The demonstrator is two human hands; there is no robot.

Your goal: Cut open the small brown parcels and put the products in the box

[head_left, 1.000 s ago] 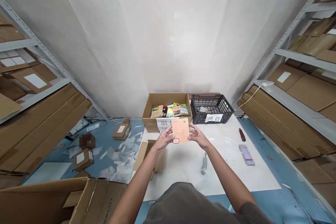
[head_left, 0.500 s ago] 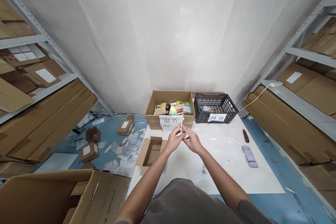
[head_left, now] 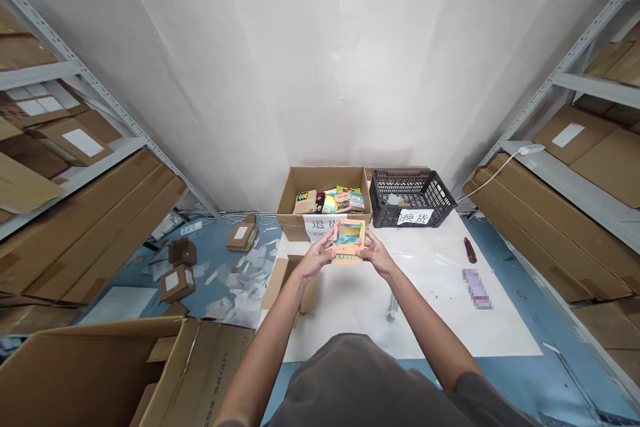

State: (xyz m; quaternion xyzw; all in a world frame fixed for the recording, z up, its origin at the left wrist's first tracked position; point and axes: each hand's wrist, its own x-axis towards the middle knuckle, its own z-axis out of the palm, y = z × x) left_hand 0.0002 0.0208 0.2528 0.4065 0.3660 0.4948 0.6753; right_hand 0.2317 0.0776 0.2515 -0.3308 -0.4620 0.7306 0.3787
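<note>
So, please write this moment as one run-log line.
left hand + right hand: hold orange square item, picture facing camera | beyond: open brown cardboard box, black plastic crate | on white surface: red-black cutter

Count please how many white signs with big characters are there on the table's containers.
2: left sign, on the cardboard box's front, partly hidden by the held orange item; right sign, on the black crate's front.

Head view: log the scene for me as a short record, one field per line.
left hand: on the left edge of the orange booklet
right hand: on its right edge
booklet face: picture side up
large carton: several booklets inside
black crate: right of the carton, small scraps inside
small open box: partly behind left forearm
white table: red-black cutter at right
</note>
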